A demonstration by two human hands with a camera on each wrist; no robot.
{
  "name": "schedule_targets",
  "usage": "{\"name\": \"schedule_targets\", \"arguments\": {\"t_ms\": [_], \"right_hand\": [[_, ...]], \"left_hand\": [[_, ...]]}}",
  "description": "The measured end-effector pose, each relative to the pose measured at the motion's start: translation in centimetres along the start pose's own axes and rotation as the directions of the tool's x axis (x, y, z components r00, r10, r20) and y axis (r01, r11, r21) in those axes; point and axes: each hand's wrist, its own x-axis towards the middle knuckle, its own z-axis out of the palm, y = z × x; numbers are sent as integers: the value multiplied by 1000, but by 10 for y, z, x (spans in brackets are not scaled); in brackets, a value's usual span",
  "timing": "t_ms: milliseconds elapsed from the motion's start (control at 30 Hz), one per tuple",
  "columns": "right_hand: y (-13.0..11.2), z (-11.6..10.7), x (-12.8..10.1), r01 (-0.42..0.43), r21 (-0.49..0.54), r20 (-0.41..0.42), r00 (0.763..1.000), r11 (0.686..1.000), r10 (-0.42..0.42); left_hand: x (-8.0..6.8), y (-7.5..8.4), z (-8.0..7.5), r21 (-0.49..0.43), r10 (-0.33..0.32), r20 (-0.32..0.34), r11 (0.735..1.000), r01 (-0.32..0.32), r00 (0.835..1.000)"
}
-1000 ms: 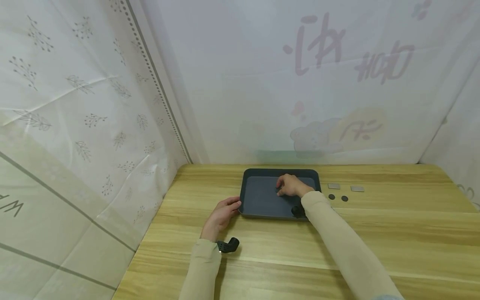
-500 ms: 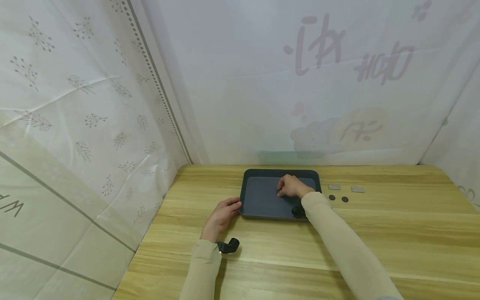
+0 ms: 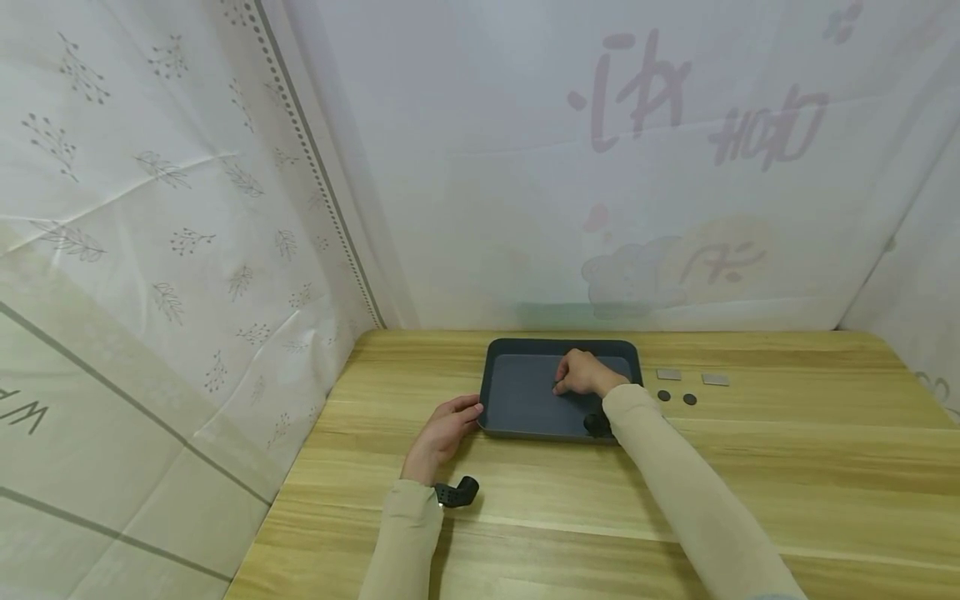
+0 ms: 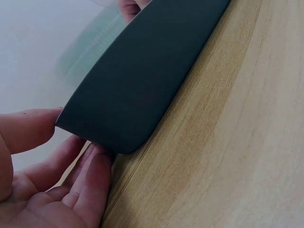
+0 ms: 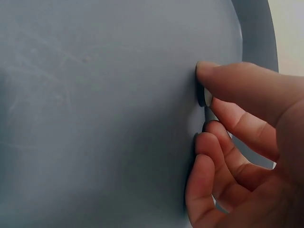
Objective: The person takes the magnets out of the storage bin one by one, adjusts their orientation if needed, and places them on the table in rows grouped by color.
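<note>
My right hand point(image 3: 585, 373) is low inside a dark grey tray point(image 3: 517, 425), thumb and index finger pinching a small dark disc point(image 5: 202, 95). The disc stands on edge against the tray's floor in the right wrist view, its outer part showing beside the thumb. The other fingers of that hand curl close to the floor. At the tray's near left corner, my left hand point(image 3: 447, 425) holds the tray from outside. In the left wrist view its thumb touches the rim, while the fingertips press the wall's lower edge.
Right of the tray lie two flat grey rectangular pieces point(image 3: 669, 375) and two dark round discs point(image 3: 664, 396) on the wooden table point(image 3: 787, 500). White printed curtains point(image 3: 480, 208) hang behind the table and to its left.
The right hand's fingertips have shifted only slightly over the tray floor, still pinching the disc. The left hand and the tray stay in place.
</note>
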Motion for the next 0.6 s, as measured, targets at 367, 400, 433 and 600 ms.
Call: {"name": "schedule_targets", "arguments": {"t_ms": [367, 400, 433, 600], "right_hand": [[-1, 2, 1, -10, -48, 24, 1000, 999, 11], [-1, 2, 1, -11, -45, 25, 1000, 999, 12], [-1, 2, 1, -11, -44, 24, 1000, 999, 12], [0, 3, 2, -12, -3, 21, 1000, 1000, 12]], "left_hand": [[1, -2, 0, 2, 1, -10, 1000, -1, 1000], [0, -2, 0, 0, 1, -10, 1000, -1, 1000], [0, -1, 0, -3, 1, -9, 1000, -1, 1000], [-3, 2, 1, -3, 9, 0, 1000, -9, 1000]]}}
